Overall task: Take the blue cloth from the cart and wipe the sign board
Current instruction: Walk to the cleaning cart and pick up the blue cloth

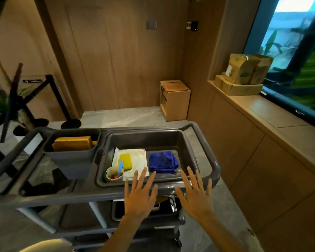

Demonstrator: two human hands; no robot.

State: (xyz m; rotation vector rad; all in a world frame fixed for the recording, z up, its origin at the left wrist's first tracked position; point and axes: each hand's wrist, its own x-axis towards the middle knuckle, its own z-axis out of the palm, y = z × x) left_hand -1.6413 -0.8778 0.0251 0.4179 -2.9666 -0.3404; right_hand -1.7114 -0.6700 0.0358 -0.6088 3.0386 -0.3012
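Note:
A folded blue cloth (163, 161) lies in the right half of the grey tray (187, 142) on top of the grey cart (215, 167). My left hand (140, 193) hovers with straight, spread fingers over the tray's near rim, fingertips just short of the cloth. My right hand (194, 192) is spread the same way, just right of the cloth's near edge. Neither hand holds anything. A small dark sign (32, 81) sits by the black stanchion posts at the far left.
In the tray's left half lie a white cloth (135, 158), a yellow sponge (126, 160) and a paper cup (114, 172) with a blue tool. A grey bin (71, 159) with yellow pads stands on the left. Right: wooden counter (262, 113) with paper bags; cardboard box (175, 100) ahead.

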